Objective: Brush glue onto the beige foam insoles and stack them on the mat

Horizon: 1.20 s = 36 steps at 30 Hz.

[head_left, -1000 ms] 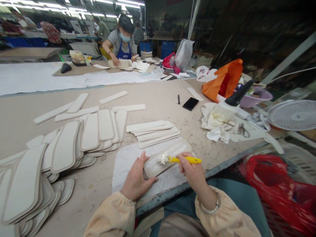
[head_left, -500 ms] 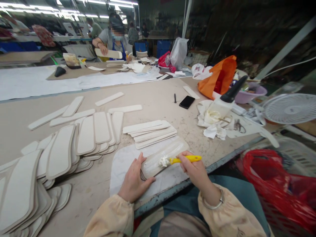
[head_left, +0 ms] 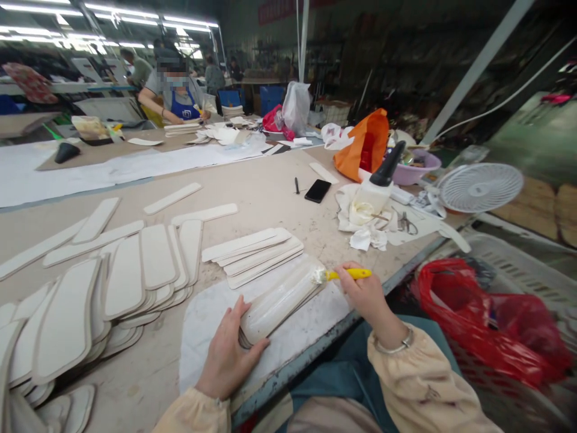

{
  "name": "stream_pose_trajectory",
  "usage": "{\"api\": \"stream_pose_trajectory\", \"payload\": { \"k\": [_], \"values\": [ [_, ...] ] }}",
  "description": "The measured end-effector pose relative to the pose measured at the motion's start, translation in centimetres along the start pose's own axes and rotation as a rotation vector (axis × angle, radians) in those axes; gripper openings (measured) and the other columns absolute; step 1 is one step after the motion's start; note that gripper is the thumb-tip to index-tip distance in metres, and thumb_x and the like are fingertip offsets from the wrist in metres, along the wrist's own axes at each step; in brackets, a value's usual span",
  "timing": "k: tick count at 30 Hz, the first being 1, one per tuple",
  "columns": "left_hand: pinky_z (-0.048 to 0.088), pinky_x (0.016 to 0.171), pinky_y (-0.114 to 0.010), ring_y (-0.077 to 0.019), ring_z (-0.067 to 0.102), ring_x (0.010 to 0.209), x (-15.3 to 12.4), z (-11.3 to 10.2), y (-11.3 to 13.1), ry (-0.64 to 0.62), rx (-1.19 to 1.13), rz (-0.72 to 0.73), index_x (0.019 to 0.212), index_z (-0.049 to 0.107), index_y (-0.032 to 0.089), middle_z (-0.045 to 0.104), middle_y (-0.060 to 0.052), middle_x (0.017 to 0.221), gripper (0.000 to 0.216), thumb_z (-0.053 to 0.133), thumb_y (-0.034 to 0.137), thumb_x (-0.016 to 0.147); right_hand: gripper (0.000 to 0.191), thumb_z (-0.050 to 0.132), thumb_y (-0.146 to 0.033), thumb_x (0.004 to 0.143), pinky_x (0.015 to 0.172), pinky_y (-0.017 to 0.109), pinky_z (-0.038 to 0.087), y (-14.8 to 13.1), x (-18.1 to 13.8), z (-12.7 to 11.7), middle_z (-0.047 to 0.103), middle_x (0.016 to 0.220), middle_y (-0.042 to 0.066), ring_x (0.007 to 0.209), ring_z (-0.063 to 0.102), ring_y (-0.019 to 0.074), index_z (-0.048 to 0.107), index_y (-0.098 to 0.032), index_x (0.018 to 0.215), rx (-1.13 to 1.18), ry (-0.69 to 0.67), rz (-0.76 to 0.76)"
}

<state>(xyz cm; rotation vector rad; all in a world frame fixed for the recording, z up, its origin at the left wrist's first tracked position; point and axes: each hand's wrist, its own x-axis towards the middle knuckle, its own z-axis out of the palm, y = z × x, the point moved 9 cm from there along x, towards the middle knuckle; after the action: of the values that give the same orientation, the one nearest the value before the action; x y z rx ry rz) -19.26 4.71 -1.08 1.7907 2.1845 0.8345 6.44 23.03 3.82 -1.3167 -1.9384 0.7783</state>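
My right hand (head_left: 362, 294) grips a yellow-handled brush (head_left: 349, 274), its bristles thick with white paste. The bristles rest on the far right end of a long rounded panel (head_left: 279, 297), whose top looks wet and glossy. At the panel's near left end, my left hand (head_left: 231, 349) lies with thumb and fingers spread around the edge, steadying it. Other panels show under this one, and a white sheet (head_left: 205, 325) lies beneath. Just beyond is a fanned pile of narrow white strips (head_left: 256, 252). Overlapping white panels (head_left: 67, 322) cover the table at left.
A white container with a black nozzle (head_left: 372, 195) stands on stained paper at right, by scissors (head_left: 406, 222). A phone (head_left: 318, 190), an orange bag (head_left: 363, 144) and a fan (head_left: 480, 187) lie farther off. A red plastic bag (head_left: 491, 319) sits in a crate. A co-worker (head_left: 174, 99) sits opposite.
The brush has slid along the panel from its middle to its far right end. My left hand keeps its place at the near end. The camera view has turned to the right.
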Motion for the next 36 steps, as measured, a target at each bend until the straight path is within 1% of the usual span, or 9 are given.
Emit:
{"api": "stream_pose_trajectory", "payload": {
  "k": [3,6,11,16,22,27,31,33,36],
  "values": [
    [0.041,0.105,-0.052,-0.0311,0.05,0.126,0.0,0.1,-0.3,0.004,0.015,-0.013,0.145,0.021,0.018,0.058,-0.012,0.13,0.087,0.066,0.043,0.075,0.02,0.049,-0.033,0.093,0.066,0.025,0.047,-1.4,-0.7,-1.2,0.068,0.077,0.003,0.069,0.064,0.0149,0.062,-0.018,0.092,-0.034,0.128,-0.2],
    [0.042,0.104,-0.053,-0.0325,0.049,0.126,0.0,0.2,-0.5,0.006,0.029,-0.024,0.144,0.025,0.018,0.058,-0.012,0.129,0.086,0.066,0.045,0.074,0.015,0.052,-0.023,0.092,0.08,0.028,0.049,-3.7,-2.3,-0.2,0.07,0.095,0.008,0.087,0.066,0.0176,0.062,-0.017,0.102,-0.116,0.157,-0.449],
    [0.044,0.102,-0.053,-0.0327,0.053,0.122,0.1,0.1,-0.4,0.029,0.041,-0.015,0.143,0.027,0.016,0.06,-0.014,0.127,0.084,0.066,0.046,0.074,0.015,0.05,-0.021,0.092,0.069,0.03,0.048,-6.6,-5.1,4.4,0.068,0.08,0.007,0.076,0.063,0.0192,0.062,-0.016,0.101,-0.365,-0.054,-0.595],
    [0.043,0.104,-0.052,-0.0309,0.055,0.119,0.1,0.0,-0.1,0.044,0.017,0.025,0.144,0.025,0.016,0.06,-0.014,0.126,0.085,0.066,0.045,0.075,0.016,0.048,-0.023,0.093,0.062,0.027,0.044,-10.4,-7.9,6.3,0.063,0.072,0.003,0.067,0.057,0.0155,0.06,-0.018,0.101,-0.276,-0.236,-0.752],
    [0.043,0.104,-0.053,-0.0322,0.053,0.122,0.0,0.2,-0.5,0.023,0.055,-0.005,0.141,0.029,0.015,0.059,-0.015,0.127,0.082,0.065,0.046,0.075,0.019,0.048,-0.022,0.094,0.069,0.027,0.046,-7.3,-4.7,3.6,0.065,0.077,0.007,0.075,0.06,0.0166,0.06,-0.015,0.106,-0.336,0.032,-0.599],
    [0.042,0.105,-0.052,-0.0307,0.054,0.121,0.0,0.1,-0.5,0.031,0.035,0.009,0.14,0.029,0.017,0.058,-0.015,0.127,0.08,0.065,0.046,0.075,0.015,0.05,-0.024,0.092,0.064,0.026,0.044,-8.3,-6.4,6.2,0.063,0.074,0.006,0.07,0.058,0.0165,0.061,-0.017,0.1,-0.359,-0.139,-0.663],
    [0.042,0.104,-0.051,-0.03,0.057,0.117,0.1,0.1,-0.3,0.021,0.032,0.014,0.141,0.029,0.018,0.059,-0.015,0.126,0.078,0.063,0.045,0.076,0.017,0.05,-0.028,0.091,0.063,0.025,0.046,-11.7,-9.4,7.3,0.065,0.07,0.004,0.065,0.059,0.015,0.062,-0.019,0.099,-0.095,-0.283,-0.736],
    [0.042,0.104,-0.051,-0.0298,0.058,0.117,0.2,0.0,-0.2,0.017,0.032,0.01,0.141,0.029,0.018,0.059,-0.014,0.126,0.078,0.063,0.045,0.076,0.018,0.051,-0.028,0.091,0.069,0.025,0.049,-11.7,-9.1,6.9,0.069,0.078,0.004,0.07,0.063,0.0145,0.063,-0.019,0.101,0.094,-0.284,-0.651],
    [0.042,0.105,-0.05,-0.0308,0.056,0.118,0.3,0.0,-0.3,0.006,0.045,-0.01,0.14,0.031,0.017,0.06,-0.014,0.126,0.079,0.065,0.046,0.074,0.019,0.05,-0.027,0.092,0.076,0.023,0.051,-8.5,-6.6,5.8,0.072,0.091,0.004,0.082,0.067,0.014,0.065,-0.019,0.1,0.289,-0.211,-0.407]
  ]
}}
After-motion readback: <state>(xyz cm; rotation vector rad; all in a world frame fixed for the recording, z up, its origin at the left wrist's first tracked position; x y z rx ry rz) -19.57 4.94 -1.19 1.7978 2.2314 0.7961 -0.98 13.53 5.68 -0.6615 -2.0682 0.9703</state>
